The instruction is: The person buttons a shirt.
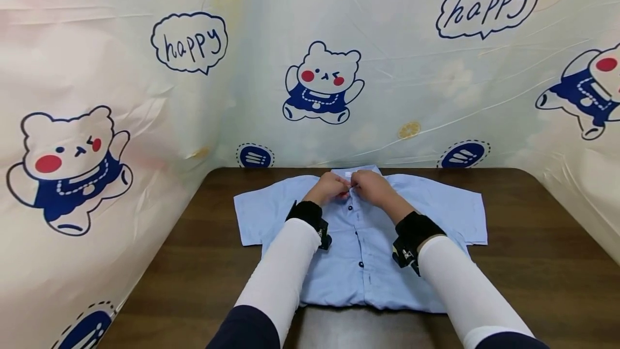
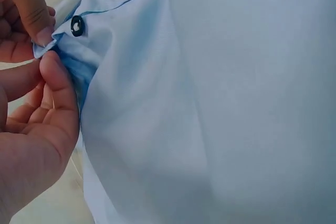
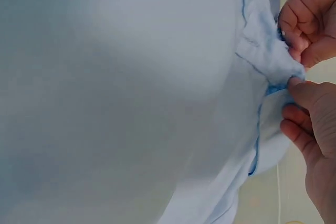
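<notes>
A light blue short-sleeved shirt [image 1: 334,273] lies front up with its collar at the far end. Both hands are at the top of its front placket, just below the collar. My left hand [image 1: 329,188] pinches the placket edge between thumb and forefinger; in the left wrist view the left hand [image 2: 39,135] is the lower one. Close beside it, my right hand [image 1: 372,187] pinches the same fabric, its thumb pressing on the edge. A dark button [image 2: 77,25] shows right by the fingertips. Lower on the placket sit a button [image 1: 350,208] and another button [image 1: 360,264].
Under the shirt is a dark brown wooden table [image 1: 194,279]. A pale printed curtain [image 1: 256,96] with bears and "happy" bubbles stands behind it and along both sides. At the near edge, a grey surface [image 1: 358,330] shows between the forearms.
</notes>
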Available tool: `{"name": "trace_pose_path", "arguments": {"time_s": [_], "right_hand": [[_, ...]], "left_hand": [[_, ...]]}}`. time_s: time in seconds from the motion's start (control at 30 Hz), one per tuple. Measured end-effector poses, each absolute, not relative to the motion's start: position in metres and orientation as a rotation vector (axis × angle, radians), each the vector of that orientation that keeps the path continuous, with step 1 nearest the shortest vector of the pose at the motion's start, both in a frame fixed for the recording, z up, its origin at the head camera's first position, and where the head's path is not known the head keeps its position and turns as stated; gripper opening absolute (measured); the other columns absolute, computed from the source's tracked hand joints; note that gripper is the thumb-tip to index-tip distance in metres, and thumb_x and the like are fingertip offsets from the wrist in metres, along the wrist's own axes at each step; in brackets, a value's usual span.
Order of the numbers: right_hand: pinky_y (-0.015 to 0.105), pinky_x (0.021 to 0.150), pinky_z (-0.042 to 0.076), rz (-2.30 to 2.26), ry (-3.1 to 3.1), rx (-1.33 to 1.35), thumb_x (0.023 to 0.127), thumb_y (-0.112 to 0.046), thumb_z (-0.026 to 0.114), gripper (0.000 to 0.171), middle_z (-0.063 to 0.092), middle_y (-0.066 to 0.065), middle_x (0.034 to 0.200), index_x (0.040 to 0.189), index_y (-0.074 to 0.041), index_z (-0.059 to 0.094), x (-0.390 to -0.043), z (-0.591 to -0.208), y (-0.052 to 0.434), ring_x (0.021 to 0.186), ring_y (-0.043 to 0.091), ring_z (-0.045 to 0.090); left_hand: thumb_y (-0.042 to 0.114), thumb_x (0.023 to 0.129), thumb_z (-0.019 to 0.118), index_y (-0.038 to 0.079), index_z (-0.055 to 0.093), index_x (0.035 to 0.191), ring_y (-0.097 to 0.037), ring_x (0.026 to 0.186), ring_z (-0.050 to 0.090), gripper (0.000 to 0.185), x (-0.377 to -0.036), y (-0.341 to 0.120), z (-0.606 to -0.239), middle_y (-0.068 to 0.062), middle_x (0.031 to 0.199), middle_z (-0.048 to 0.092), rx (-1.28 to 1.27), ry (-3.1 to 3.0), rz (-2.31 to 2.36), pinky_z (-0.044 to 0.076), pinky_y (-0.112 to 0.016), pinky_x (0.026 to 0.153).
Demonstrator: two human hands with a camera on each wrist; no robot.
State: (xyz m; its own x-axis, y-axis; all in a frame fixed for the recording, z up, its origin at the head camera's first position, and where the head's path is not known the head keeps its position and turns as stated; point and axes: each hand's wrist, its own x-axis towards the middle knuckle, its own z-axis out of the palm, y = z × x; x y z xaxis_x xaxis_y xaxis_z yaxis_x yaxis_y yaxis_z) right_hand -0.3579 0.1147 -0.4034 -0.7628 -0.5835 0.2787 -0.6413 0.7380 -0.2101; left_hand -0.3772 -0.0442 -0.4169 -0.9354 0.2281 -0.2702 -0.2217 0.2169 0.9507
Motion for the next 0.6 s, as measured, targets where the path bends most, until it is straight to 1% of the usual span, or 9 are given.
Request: {"name": "trace_pose_path", "arguments": {"time_s": [0.1, 0.27, 0.37, 0.43, 0.5, 0.6], "right_hand": [[0.041, 0.079, 0.051, 0.416, -2.712, 0.994, 0.087, 0.002, 0.065, 0.004, 0.065, 0.011, 0.086, 0.091, 0.001, 0.067, -0.356, -0.404, 0.115, 0.084, 0.028, 0.062], [0.042, 0.078, 0.05, 0.387, -2.646, 1.023, 0.09, -0.001, 0.065, 0.005, 0.065, 0.011, 0.087, 0.092, 0.002, 0.068, -0.354, -0.403, 0.115, 0.084, 0.029, 0.063], [0.043, 0.079, 0.05, 0.414, -2.652, 1.003, 0.091, -0.002, 0.065, 0.005, 0.066, 0.012, 0.087, 0.093, 0.001, 0.068, -0.355, -0.401, 0.116, 0.084, 0.03, 0.063], [0.042, 0.08, 0.051, 0.433, -2.67, 0.991, 0.091, -0.003, 0.065, 0.006, 0.066, 0.012, 0.088, 0.094, 0.0, 0.068, -0.357, -0.401, 0.117, 0.085, 0.029, 0.063], [0.042, 0.081, 0.051, 0.454, -2.695, 0.984, 0.091, -0.003, 0.065, 0.006, 0.066, 0.012, 0.088, 0.094, 0.0, 0.068, -0.358, -0.401, 0.117, 0.086, 0.029, 0.063], [0.042, 0.082, 0.051, 0.501, -2.739, 0.975, 0.091, -0.001, 0.063, 0.007, 0.066, 0.013, 0.09, 0.097, 0.001, 0.066, -0.36, -0.401, 0.117, 0.087, 0.029, 0.063]], "left_hand": [[-0.008, 0.093, 0.055, -0.011, 0.062, 0.105, -0.012, 0.061, 0.055, 0.015, -0.377, -0.047, -0.415, -0.008, 0.077, 0.058, -0.016, 2.019, 1.814, 0.047, -0.021, 0.057], [-0.001, 0.096, 0.054, -0.006, 0.061, 0.1, -0.014, 0.061, 0.054, 0.009, -0.376, -0.051, -0.409, -0.008, 0.075, 0.056, -0.048, 1.913, 1.832, 0.046, -0.022, 0.056], [0.002, 0.093, 0.06, -0.004, 0.064, 0.093, -0.015, 0.061, 0.053, 0.007, -0.374, -0.052, -0.406, -0.007, 0.071, 0.057, -0.027, 1.917, 1.82, 0.047, -0.024, 0.059], [0.001, 0.089, 0.065, -0.003, 0.064, 0.088, -0.016, 0.06, 0.051, 0.004, -0.372, -0.052, -0.404, -0.005, 0.067, 0.055, 0.031, 1.998, 1.762, 0.045, -0.025, 0.06], [0.001, 0.087, 0.068, -0.002, 0.066, 0.087, -0.015, 0.06, 0.05, 0.003, -0.369, -0.051, -0.403, -0.003, 0.066, 0.053, 0.095, 2.121, 1.675, 0.044, -0.026, 0.06], [0.002, 0.088, 0.068, -0.001, 0.068, 0.091, -0.015, 0.062, 0.048, 0.004, -0.366, -0.049, -0.402, -0.003, 0.072, 0.052, 0.152, 2.309, 1.537, 0.042, -0.026, 0.061]]}}
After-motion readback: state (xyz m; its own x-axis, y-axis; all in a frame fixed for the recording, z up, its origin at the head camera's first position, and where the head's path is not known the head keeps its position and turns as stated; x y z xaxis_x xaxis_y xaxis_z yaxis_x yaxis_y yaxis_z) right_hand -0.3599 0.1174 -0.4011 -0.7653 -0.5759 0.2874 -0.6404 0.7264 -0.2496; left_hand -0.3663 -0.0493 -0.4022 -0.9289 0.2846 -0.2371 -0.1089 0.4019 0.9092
